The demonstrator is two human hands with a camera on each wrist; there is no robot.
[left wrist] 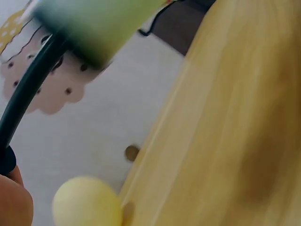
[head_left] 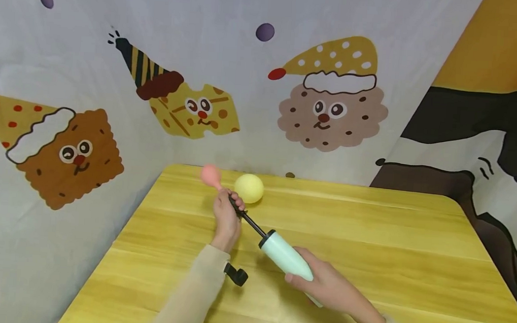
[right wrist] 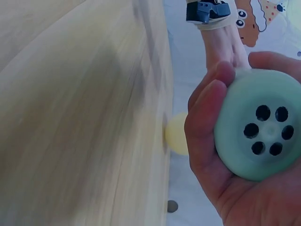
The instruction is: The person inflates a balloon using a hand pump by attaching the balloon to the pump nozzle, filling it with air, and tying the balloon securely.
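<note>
A hand-held balloon pump [head_left: 285,254] with a mint-green body and a black rod slants between both hands above the table. My right hand [head_left: 328,287] grips the green body; its rounded end [right wrist: 270,132], with several dark holes, faces the right wrist view. At the other end, my left hand [head_left: 226,219] holds the black tip of the pump. A small pink balloon [head_left: 211,175], slightly inflated, sticks out beyond the left fingers. How it sits on the nozzle is hidden by the hand. Just right of the left hand is a round yellow balloon [head_left: 249,188].
Both hands are over a light wooden table [head_left: 391,239]. Its far edge runs along a pale cloth backdrop [head_left: 204,29] printed with cartoon biscuits and cheese. A black camera mount [head_left: 236,275] sits on the left wrist.
</note>
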